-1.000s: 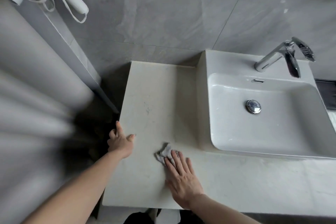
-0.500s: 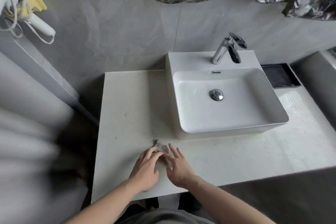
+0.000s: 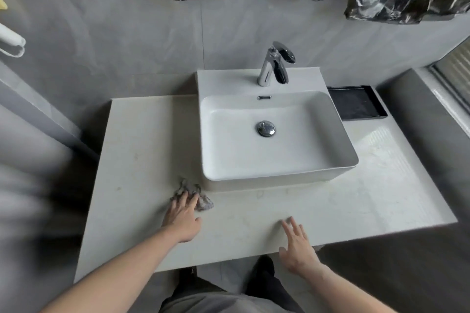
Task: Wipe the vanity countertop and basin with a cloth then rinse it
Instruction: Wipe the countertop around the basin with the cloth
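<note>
Since a moment ago my right hand [image 3: 298, 249] has left the grey cloth [image 3: 194, 194] and moved right, fingers spread flat over the tabletop [image 3: 330, 206]. My left hand [image 3: 183, 216] presses straight fingers on the cloth, just beside the white basin [image 3: 277, 140]'s front left corner.

- One head-worn view, looking forward and steeply down from above the counter's [image 3: 254, 211] front edge.
- It faces the tiled back wall [image 3: 127, 40]; the basin [image 3: 279, 155] sits centre frame.
- Both forearms reach in from the bottom edge, fairly close.
- Wide-angle bending curves the edges.
</note>
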`<control>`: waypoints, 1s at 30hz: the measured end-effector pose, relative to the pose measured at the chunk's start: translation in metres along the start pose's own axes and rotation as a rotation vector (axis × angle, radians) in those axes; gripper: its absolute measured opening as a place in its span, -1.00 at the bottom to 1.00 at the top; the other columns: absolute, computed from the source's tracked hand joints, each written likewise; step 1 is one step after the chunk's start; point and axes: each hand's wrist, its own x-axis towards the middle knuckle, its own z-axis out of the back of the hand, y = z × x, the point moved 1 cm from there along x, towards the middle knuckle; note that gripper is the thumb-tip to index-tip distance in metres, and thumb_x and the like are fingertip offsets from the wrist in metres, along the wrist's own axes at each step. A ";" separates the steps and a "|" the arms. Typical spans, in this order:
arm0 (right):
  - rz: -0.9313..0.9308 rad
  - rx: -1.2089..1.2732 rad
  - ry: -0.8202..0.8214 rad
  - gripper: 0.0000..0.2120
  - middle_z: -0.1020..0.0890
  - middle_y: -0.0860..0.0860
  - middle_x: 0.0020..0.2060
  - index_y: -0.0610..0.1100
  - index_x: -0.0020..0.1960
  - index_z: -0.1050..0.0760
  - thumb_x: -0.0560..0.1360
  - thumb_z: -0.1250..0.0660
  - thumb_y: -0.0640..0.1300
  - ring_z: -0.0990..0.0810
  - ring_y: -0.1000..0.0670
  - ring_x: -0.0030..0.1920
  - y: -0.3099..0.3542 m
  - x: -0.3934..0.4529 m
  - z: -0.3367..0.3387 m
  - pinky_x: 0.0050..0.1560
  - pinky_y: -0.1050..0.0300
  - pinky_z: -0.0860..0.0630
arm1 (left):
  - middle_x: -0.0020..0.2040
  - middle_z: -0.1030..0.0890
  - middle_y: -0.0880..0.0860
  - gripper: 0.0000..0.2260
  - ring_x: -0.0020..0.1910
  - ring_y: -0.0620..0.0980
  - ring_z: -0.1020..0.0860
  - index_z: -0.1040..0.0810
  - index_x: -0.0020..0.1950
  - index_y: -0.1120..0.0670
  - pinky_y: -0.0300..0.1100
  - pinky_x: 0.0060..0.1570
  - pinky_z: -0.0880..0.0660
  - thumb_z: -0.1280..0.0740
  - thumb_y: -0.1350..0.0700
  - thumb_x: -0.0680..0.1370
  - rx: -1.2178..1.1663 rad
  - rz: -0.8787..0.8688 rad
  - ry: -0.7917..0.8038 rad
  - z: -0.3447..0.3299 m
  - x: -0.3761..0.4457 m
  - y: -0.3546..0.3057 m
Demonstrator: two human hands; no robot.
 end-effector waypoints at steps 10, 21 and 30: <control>0.136 -0.041 0.034 -0.23 0.14 0.03 0.64 -0.01 0.64 0.01 0.49 -0.19 -0.18 0.16 -0.19 0.63 -0.067 -0.004 0.027 0.62 -0.04 -0.02 | 0.61 0.10 0.00 -0.32 0.55 0.22 0.06 0.07 0.62 -0.21 0.13 0.49 -0.05 -0.14 -0.06 0.54 -0.203 0.144 0.169 -0.028 -0.015 -0.152; 0.188 -0.014 0.047 -0.21 0.13 -0.03 0.65 0.00 0.66 0.11 0.55 -0.24 -0.10 0.11 -0.14 0.64 -0.042 0.009 0.047 0.59 0.04 0.05 | 0.58 -0.14 -0.05 -0.43 0.52 0.06 -0.17 -0.27 0.55 -0.14 -0.12 0.50 -0.17 -0.20 0.06 0.52 -0.279 0.037 -0.003 -0.022 -0.034 -0.107; 0.430 -0.221 0.016 -0.19 0.16 -0.02 0.65 0.04 0.66 0.14 0.55 -0.22 0.00 0.22 -0.15 0.63 0.076 0.054 0.031 0.63 -0.08 0.15 | 0.60 0.33 -0.06 0.04 0.58 0.26 0.26 0.21 0.62 -0.18 0.20 0.52 -0.12 -0.45 -0.13 0.36 -0.027 0.134 0.056 -0.043 -0.038 -0.007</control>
